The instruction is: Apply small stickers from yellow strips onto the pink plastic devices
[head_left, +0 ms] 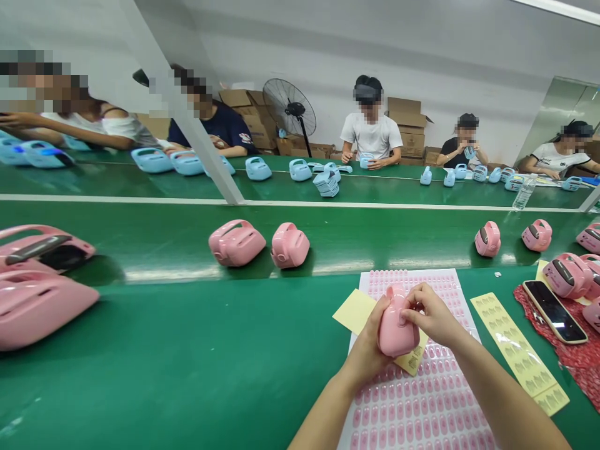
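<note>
A pink plastic casing with a loop handle (398, 331) is held up over the sticker sheet, its smooth end towards me. My left hand (370, 350) wraps round its left side and supports it. Against the casing's upper right, the thumb and fingers of my right hand (434, 315) are pinched together; anything between them is too small to make out. Beneath lies a large white sheet (462, 284) bearing rows of small pink oval stickers (434, 403). A pale yellow sheet (354, 312) rests on it, partly hidden by my hands and the casing.
Right of the sheet are a yellow sticker strip (518, 350), a phone (555, 311) and red netting (581, 359). More pink casings (237, 244) stand along the green conveyor (398, 240) and at far left. Behind the white rail (328, 204), several co-workers sit among blue casings (300, 169).
</note>
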Available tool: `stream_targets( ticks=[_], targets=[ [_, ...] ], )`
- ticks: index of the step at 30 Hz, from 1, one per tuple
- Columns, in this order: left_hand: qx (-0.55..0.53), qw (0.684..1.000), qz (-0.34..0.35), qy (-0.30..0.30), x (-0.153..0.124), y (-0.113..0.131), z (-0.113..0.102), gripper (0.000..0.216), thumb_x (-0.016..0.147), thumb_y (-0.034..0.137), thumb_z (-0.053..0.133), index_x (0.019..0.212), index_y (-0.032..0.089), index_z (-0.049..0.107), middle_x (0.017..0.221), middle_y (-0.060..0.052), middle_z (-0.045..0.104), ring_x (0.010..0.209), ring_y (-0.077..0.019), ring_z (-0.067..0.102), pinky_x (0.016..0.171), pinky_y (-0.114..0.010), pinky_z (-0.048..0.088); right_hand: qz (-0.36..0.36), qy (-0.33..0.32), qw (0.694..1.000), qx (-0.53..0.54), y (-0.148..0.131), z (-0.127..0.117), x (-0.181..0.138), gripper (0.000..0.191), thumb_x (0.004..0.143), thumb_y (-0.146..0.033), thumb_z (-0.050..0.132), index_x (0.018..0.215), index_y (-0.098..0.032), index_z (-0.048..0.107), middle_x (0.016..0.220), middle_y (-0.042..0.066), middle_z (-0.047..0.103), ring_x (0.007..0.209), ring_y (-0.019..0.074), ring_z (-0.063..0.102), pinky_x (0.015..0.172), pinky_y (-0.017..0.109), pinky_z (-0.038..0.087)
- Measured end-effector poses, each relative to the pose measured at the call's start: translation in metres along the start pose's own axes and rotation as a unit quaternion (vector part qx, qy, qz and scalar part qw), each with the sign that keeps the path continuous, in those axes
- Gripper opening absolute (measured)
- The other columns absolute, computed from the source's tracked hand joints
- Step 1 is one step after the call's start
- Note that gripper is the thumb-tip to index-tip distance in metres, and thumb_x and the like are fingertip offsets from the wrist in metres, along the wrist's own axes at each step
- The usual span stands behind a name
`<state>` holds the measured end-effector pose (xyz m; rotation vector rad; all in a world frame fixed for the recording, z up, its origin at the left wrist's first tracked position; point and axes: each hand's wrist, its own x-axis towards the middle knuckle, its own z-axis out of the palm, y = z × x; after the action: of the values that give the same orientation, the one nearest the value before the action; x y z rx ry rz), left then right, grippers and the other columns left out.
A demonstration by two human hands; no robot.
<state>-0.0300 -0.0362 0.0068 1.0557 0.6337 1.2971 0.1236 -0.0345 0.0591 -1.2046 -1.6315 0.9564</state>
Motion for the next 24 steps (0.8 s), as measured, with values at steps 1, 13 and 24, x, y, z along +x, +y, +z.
stream_targets(
  ticks=[1,13,24],
  targets=[
    [-0.011,1.0,-0.005,0.004,0.0,0.0,0.0,0.07,0.038,-0.006,0.071,0.1,0.026,0.063,0.128,-0.005,0.049,0.126,-0.0328,0.03,0.098,-0.045,0.034,-0.002,-0.002,1.0,-0.005,-0.001,0.0,0.0,0.008,0.069,-0.018,0.06,0.062,-0.019,0.056,0.077,0.0,0.045,0.072,0.014,0.049,0.067,0.03,0.045],
    [0.008,1.0,-0.011,0.023,-0.001,0.003,0.001,0.072,0.035,-0.009,0.07,0.099,0.024,0.064,0.121,-0.006,0.055,0.118,-0.0321,0.042,0.099,-0.042,0.034,-0.071,0.019,0.996,-0.06,-0.006,0.002,-0.005,0.011,0.069,-0.01,0.054,0.064,-0.02,0.054,0.08,0.001,0.044,0.074,0.0144,0.05,0.068,0.031,0.049],
    [0.085,0.995,0.045,-0.017,0.0,0.002,0.004,0.064,0.039,0.0,0.078,0.097,0.024,0.065,0.118,-0.009,0.056,0.123,-0.0305,0.036,0.106,-0.044,0.018,-0.019,0.037,0.999,-0.004,0.026,-0.003,0.013,0.034,0.074,-0.03,0.056,0.107,-0.026,0.056,0.096,0.005,0.052,0.069,0.0124,0.051,0.064,0.029,0.048]
  ],
)
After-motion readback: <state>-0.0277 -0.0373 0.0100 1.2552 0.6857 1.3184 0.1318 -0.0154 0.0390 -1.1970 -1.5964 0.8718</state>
